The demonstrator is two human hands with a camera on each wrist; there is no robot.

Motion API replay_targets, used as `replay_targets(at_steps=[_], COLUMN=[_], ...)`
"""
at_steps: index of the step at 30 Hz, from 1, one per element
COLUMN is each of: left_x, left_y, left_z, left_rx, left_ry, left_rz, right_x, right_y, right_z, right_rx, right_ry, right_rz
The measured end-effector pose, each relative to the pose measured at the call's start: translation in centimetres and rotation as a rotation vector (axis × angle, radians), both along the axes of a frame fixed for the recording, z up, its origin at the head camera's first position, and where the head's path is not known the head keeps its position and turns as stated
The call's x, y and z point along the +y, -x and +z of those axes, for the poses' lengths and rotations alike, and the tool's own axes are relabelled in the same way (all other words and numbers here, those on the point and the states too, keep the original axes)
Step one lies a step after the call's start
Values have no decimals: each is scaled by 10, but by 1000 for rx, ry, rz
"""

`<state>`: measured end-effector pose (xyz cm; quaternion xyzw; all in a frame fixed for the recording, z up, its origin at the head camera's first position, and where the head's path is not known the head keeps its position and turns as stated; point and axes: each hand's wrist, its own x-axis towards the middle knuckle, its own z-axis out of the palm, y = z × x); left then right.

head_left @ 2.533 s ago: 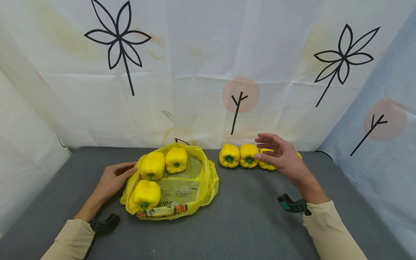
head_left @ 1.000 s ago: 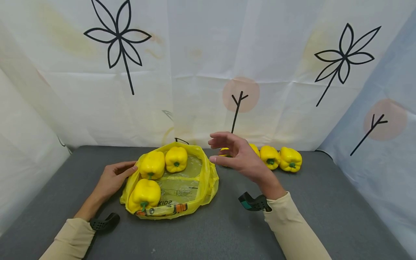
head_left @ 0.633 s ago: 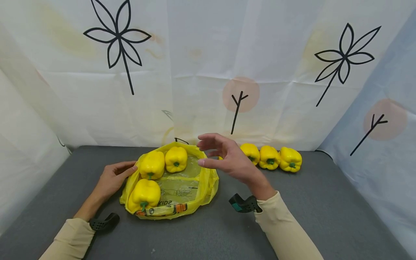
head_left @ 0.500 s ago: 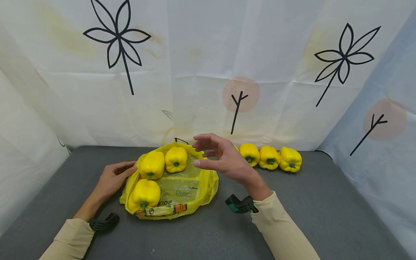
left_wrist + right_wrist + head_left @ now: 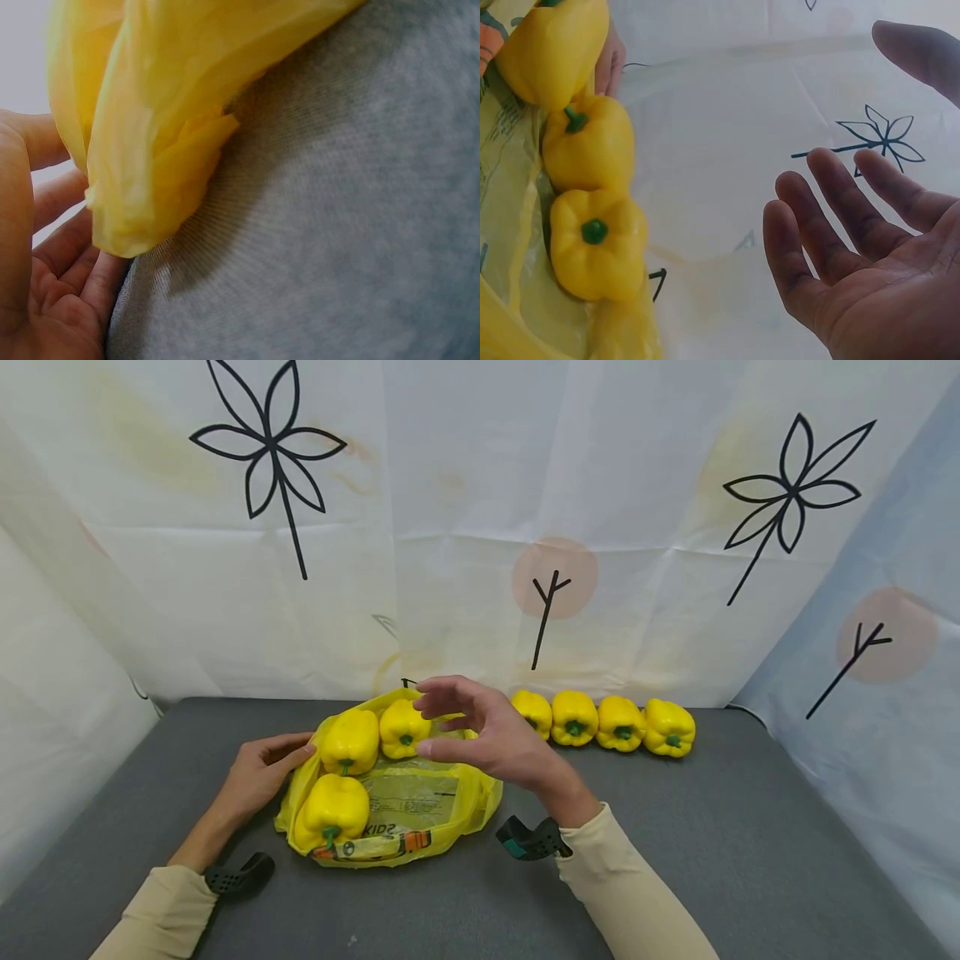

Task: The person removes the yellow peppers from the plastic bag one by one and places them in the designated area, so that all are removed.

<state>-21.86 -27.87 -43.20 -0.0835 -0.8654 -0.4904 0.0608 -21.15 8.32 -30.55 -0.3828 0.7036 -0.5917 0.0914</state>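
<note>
In the head view a yellow plastic bag [image 5: 472, 810] lies on the table with its mouth spread wide. Three yellow bell peppers are inside: a back-left pepper [image 5: 349, 742], a front-left pepper [image 5: 333, 810] and a third pepper [image 5: 401, 727] by the far rim. At the bag's left edge my left hand [image 5: 255, 777] pinches the rim between thumb and fingers; the left wrist view shows the crumpled yellow film [image 5: 150, 150] against the fingers. My right hand [image 5: 487, 731] hovers above the bag's right side, empty, fingers spread and gently bent, covering part of the far rim.
Several yellow bell peppers [image 5: 574, 718] stand in a row at the back of the grey table [image 5: 637, 852], right of the bag. A white cloth [image 5: 450, 568] with plant drawings hangs behind the table.
My right hand has moved left, away from the row of peppers, to above the bag, uncovering the row. The left hand and the bag have stayed put.
</note>
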Motion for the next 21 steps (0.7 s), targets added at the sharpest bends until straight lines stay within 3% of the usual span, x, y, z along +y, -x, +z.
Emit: replay_targets(at_steps=[12,21], left_x=[0,0], left_y=[0,0], left_z=[1,-1], left_rx=[13,14], left_ry=[28,28], left_rz=[14,13], right_x=[-20,-41], right_y=[-2,-3], right_z=[-13,-38], right_rx=[-47,-143], right_ry=[-38,-69], right_rz=[-26,-41])
